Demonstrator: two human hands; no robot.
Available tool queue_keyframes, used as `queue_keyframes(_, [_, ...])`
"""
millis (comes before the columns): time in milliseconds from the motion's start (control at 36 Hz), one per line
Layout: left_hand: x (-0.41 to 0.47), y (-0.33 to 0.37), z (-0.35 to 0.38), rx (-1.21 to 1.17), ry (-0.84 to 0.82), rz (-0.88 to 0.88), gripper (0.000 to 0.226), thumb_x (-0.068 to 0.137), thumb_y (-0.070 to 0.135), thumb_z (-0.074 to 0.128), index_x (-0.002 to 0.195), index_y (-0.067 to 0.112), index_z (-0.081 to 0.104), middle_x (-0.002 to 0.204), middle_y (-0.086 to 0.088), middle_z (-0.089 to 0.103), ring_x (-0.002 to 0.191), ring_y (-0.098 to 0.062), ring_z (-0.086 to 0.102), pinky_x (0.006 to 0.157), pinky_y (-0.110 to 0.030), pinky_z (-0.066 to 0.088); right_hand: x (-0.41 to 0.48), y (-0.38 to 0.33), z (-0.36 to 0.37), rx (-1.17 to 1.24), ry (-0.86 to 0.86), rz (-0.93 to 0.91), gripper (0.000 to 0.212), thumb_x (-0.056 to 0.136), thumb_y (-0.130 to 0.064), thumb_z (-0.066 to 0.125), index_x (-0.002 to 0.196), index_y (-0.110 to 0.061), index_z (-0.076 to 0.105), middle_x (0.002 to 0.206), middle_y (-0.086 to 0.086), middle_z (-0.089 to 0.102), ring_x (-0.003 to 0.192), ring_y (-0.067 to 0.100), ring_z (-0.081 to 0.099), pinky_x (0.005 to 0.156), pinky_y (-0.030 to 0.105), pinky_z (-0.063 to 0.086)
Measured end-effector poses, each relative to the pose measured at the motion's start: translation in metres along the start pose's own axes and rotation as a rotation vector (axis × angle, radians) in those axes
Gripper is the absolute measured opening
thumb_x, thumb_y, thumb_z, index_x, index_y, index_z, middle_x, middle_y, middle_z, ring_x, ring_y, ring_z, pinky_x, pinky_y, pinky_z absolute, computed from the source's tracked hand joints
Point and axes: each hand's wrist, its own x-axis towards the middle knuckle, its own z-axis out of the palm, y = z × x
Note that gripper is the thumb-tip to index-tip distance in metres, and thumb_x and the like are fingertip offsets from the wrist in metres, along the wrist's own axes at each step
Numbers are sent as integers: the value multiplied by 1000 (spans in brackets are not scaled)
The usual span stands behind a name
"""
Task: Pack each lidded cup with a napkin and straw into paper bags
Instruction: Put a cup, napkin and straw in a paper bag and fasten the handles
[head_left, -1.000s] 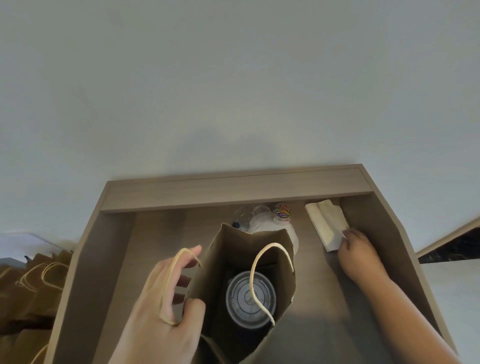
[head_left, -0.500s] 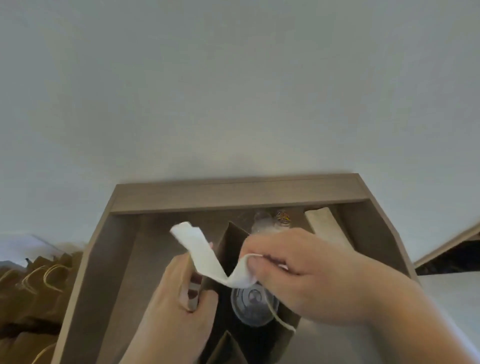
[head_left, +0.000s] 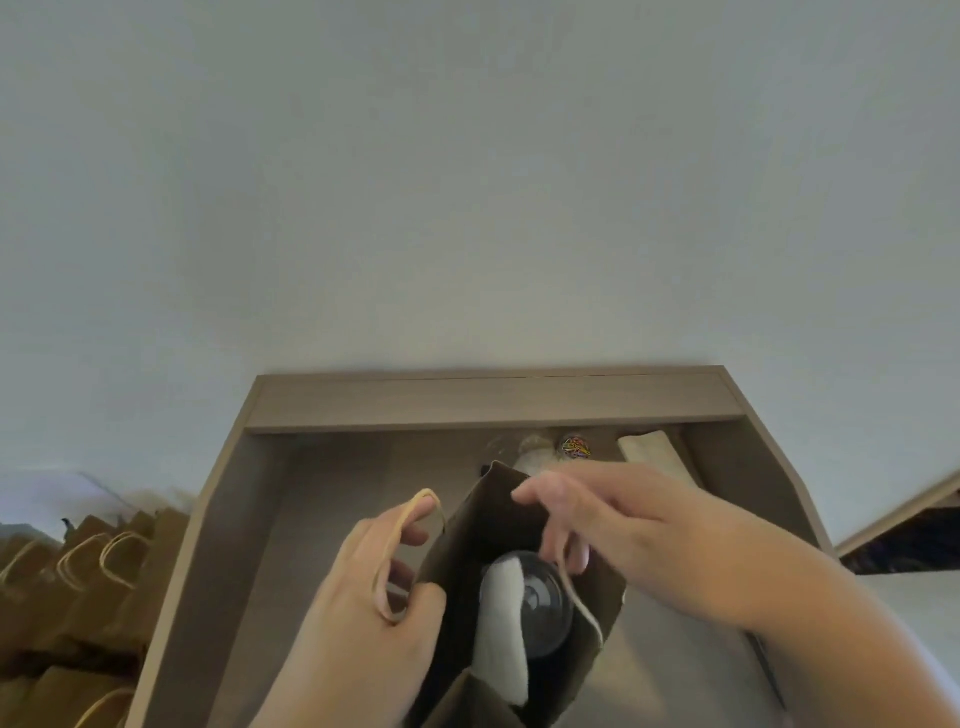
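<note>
Head view: open paper bag (head_left: 498, 525) near the bench (head_left: 493, 402) front edge, lidded cup (head_left: 540, 608) and white napkin (head_left: 501, 639) inside, left hand (head_left: 363, 613) pinching the bag's left rim, handle looped over fingers, right hand (head_left: 639, 535) loosely spread above, empty.

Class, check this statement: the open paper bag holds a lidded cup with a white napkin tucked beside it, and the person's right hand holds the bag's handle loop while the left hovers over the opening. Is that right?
Not quite: the hands are swapped. In the head view, the left hand holds the handle loop of the paper bag, while the right hand hovers over the opening. The lidded cup and napkin are as stated.
</note>
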Motion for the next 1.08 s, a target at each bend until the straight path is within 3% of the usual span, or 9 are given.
queue_keyframes(167, [3,2,-6,39,-14,18,48,92,17,73,116,56,61,105,35,62,101,10,60,80,-6,50,-29,19,-14,244,179,-205,56,96,-80,47,124,-40,74,88,5,70,89,24,69,89,49,55])
queue_keyframes(278, [11,5,-11,84,-24,27,33,91,20,76,104,51,74,90,34,70,92,13,64,73,0,46,-47,26,-8,284,190,-274,37,104,-31,56,139,-29,67,90,6,58,89,41,56,84,59,49])
queue_keyframes(472, [37,18,-18,133,-8,65,31,96,25,72,99,55,79,95,42,70,100,22,58,83,-1,42,-60,12,25,132,216,-306,42,107,-25,50,148,-35,57,90,-16,54,72,5,54,69,21,45])
queue_keyframes(583, [52,29,-13,135,-103,119,31,94,26,76,99,56,78,97,40,71,100,20,60,84,-4,42,-42,-15,50,26,266,-226,43,104,-29,65,90,-69,71,75,-18,67,71,-7,66,73,26,56])
queue_keyframes(667, [54,31,-8,121,-164,156,28,92,27,79,102,52,78,97,42,70,97,17,65,83,-4,49,-39,-23,39,-1,181,-227,39,101,-35,70,65,-50,77,70,-23,66,77,-7,65,75,9,47])
queue_keyframes(806, [41,14,-14,132,-57,180,28,87,60,66,115,57,68,109,44,66,104,20,62,80,-1,47,-62,14,16,-14,506,-380,30,104,-22,59,124,-40,72,107,-12,72,102,15,72,83,18,54])
queue_keyframes(889, [32,3,-21,88,57,89,37,81,71,58,118,65,56,115,39,63,104,18,61,78,-9,49,-52,44,16,-6,620,-211,22,100,-53,56,121,-53,63,114,-17,70,109,10,68,84,21,55])
queue_keyframes(972, [22,-4,-23,12,138,-56,38,84,72,55,119,71,43,115,26,61,101,13,62,75,-14,47,-44,68,14,45,493,55,45,85,-90,45,121,-64,53,121,-29,65,114,-4,64,87,22,54])
queue_keyframes(1083, [8,-15,-28,83,141,-252,58,73,102,16,100,60,46,91,18,72,81,-1,68,73,-32,51,-36,92,22,104,256,209,72,84,-100,21,120,-52,60,116,-25,68,110,-8,62,98,28,52])
